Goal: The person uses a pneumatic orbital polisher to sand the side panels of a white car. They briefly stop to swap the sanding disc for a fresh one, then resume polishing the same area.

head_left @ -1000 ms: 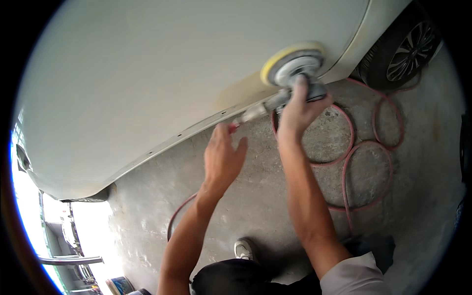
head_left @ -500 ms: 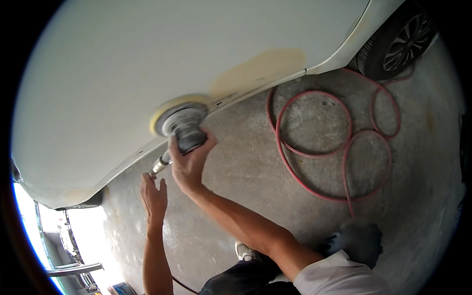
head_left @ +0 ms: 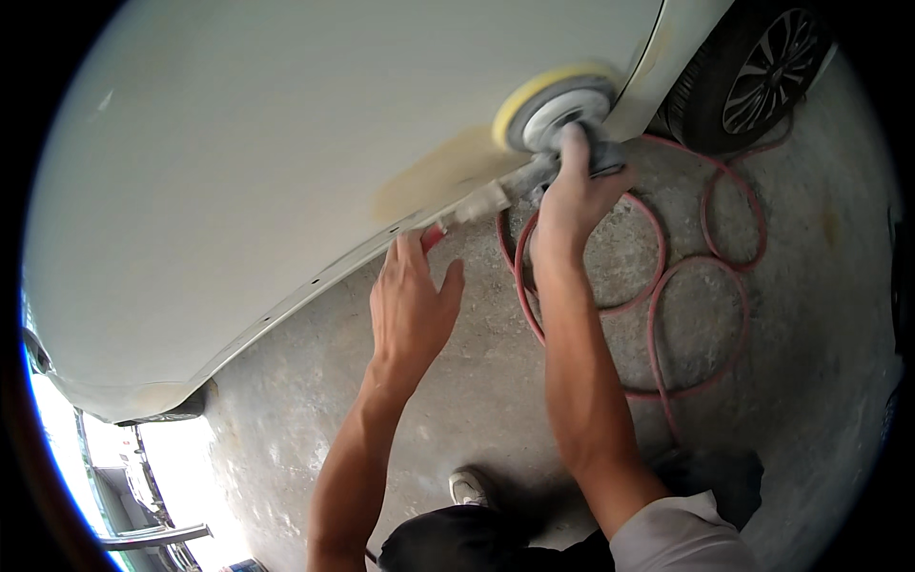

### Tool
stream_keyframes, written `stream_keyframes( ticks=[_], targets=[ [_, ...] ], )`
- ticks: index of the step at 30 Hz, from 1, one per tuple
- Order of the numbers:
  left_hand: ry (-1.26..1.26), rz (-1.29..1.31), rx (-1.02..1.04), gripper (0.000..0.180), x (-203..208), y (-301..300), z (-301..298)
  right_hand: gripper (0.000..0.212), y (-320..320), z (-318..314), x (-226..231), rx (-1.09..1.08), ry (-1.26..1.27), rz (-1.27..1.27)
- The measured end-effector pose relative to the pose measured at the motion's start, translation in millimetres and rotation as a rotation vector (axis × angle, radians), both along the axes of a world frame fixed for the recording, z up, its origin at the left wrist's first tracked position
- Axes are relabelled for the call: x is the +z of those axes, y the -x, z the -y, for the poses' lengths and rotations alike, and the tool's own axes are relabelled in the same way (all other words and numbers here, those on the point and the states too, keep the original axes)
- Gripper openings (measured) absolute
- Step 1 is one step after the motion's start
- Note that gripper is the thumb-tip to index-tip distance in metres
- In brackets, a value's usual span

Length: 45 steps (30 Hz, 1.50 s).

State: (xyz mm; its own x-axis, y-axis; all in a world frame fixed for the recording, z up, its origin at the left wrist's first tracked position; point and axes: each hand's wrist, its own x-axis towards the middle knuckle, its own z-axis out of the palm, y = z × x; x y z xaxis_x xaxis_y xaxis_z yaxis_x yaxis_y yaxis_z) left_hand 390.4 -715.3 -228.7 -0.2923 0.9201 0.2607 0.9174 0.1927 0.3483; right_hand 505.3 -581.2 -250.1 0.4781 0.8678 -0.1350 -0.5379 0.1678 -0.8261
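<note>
My right hand (head_left: 575, 214) is closed round the body of an air sander (head_left: 564, 110), a round grey tool with a yellow-edged pad. Its pad is held at the light-coloured car panel (head_left: 286, 124), close to the door seam; whether it touches is blurred. A tan filler patch (head_left: 434, 176) lies on the panel just left of the pad. Lower and to the left, my left hand (head_left: 408, 305) has its fingers curled over the red air hose (head_left: 434, 235) behind the sander's blurred fitting (head_left: 484, 200). My left thumb stands apart from the hose.
Loops of red hose (head_left: 744, 305) lie on the concrete floor (head_left: 477, 381) to the right. A car wheel (head_left: 777, 71) is at the upper right. My shoe (head_left: 467, 486) shows near the bottom, and a metal bar (head_left: 157, 537) crosses the bright lower left.
The sander and my right hand have moved up and right along the panel, past the filler patch. My left hand has followed the same way with the hose.
</note>
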Motion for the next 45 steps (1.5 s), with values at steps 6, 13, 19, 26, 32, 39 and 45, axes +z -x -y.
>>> stream_keyframes(
  ticks=[6, 13, 19, 26, 32, 39, 45],
  targets=[
    [0.055, 0.060, 0.245, 0.036, -7, 66, 71, 0.063, 84, 75, 17, 0.113, -0.285, 0.118],
    [0.114, 0.060, 0.486, 0.026, -20, 97, 152, 0.065, 131, 147, 15, 0.325, -0.259, 0.090],
    [0.070, -0.034, 0.291, 0.023, -9, 41, 81, 0.062, 69, 73, -11, 0.209, -0.097, -0.066],
    [0.131, -0.001, 0.176, 0.027, 28, -23, 19, 0.070, 6, 10, -28, 0.118, 0.062, -0.281],
    [0.033, -0.027, 0.038, 0.028, 55, -52, 13, 0.061, -22, 1, -22, 0.218, 0.143, -0.620],
    [-0.077, -0.095, 0.051, 0.031, 66, -36, 37, 0.057, 9, 21, -15, 0.237, 0.121, -0.744],
    [-0.048, -0.175, 0.241, 0.026, 77, 31, 97, 0.061, 97, 95, -17, 0.335, 0.257, -0.742]
  ],
)
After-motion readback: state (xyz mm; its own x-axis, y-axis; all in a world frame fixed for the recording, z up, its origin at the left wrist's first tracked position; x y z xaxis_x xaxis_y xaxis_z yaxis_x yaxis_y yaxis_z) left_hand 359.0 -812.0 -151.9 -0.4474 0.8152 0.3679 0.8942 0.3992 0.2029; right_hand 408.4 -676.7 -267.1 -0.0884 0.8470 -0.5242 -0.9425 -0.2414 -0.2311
